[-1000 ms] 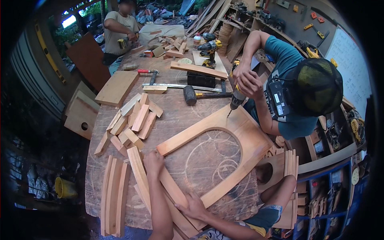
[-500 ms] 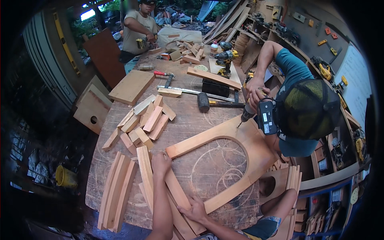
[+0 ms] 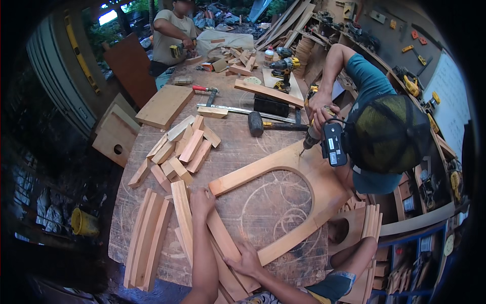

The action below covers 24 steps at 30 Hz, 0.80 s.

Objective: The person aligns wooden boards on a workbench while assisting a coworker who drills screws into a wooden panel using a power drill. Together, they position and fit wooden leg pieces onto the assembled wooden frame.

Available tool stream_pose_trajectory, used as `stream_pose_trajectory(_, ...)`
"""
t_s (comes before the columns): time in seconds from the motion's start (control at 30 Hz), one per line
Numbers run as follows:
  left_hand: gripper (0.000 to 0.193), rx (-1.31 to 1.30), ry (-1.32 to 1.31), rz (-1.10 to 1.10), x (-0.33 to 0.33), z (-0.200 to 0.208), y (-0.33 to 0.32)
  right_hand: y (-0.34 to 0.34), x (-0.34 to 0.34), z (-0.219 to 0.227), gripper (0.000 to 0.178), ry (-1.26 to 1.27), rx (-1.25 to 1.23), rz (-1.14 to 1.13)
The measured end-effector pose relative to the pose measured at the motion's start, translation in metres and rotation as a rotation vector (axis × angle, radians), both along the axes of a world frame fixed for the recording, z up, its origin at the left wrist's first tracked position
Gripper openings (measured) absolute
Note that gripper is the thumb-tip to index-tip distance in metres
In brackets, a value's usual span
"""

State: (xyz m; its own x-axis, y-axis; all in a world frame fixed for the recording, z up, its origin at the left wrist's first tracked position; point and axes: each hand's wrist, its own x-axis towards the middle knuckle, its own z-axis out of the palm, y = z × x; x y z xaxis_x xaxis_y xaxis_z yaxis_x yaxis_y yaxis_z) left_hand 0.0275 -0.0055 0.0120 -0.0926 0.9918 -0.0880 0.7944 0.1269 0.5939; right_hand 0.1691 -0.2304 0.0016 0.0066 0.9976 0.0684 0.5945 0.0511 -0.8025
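My left hand [image 3: 202,202] is closed around the far end of a wooden board [image 3: 224,235], beside one tip of a U-shaped wooden frame [image 3: 283,163]. Lower down, my right hand [image 3: 246,261] grips the same board near the frame's other tip. The board lies across the frame's open end. A co-worker in a teal shirt [image 3: 373,81] leans over the closed end from the right. That person's two hands hold a drill [image 3: 312,136] against the wood, its bit pointing down at the frame.
Left of my arms lie long wooden strips [image 3: 148,240] and a pile of short blocks [image 3: 183,147]. A mallet [image 3: 256,124], a bar clamp [image 3: 212,96] and another drill [image 3: 283,73] are farther back. A second person [image 3: 174,33] stands at the far left, holding a drill.
The co-worker's drill sits lower, with less of its bit showing above the frame. Both my hands keep their hold on the board. The view has shifted slightly.
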Motion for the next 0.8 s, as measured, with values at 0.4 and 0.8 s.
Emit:
stream_pose_trajectory(0.4,0.043,0.042,0.119,-0.005,-0.001,-0.003,0.011,0.009,0.005,0.001,0.059,0.079,-0.068,-0.023)
stream_pose_trajectory(0.8,0.040,0.053,0.131,-0.027,-0.007,-0.012,0.011,0.003,0.005,0.000,0.058,0.032,-0.052,0.021)
